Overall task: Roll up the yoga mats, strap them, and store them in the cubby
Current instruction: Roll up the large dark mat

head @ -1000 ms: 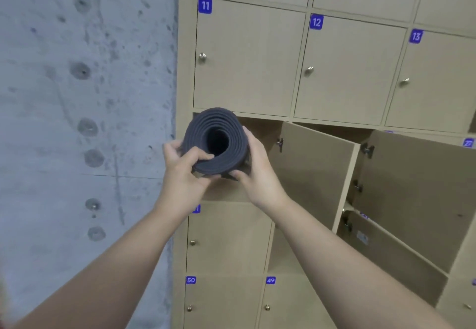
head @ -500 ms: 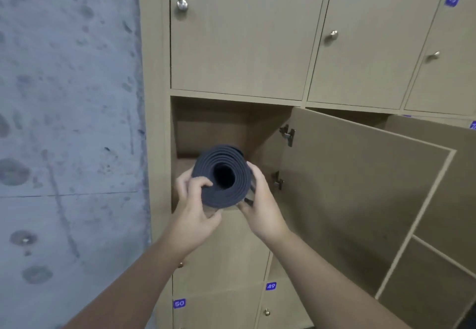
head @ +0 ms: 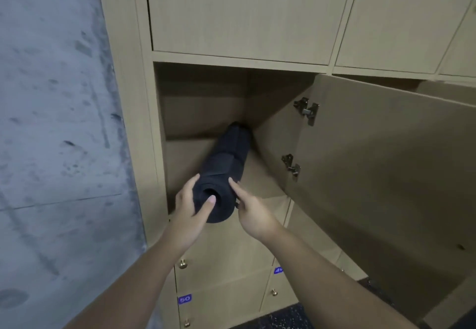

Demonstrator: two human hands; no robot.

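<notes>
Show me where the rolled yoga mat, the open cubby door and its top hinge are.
rolled yoga mat (head: 228, 167), head view, on its dark side, midway along.
open cubby door (head: 381, 163), head view, on the inner face.
top hinge (head: 307, 109), head view, on the metal bracket.

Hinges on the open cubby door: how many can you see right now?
2. The upper hinge sits near the top of the open door; the lower hinge is below it on the same edge, right of the rolled mat. None looks hidden.
</notes>
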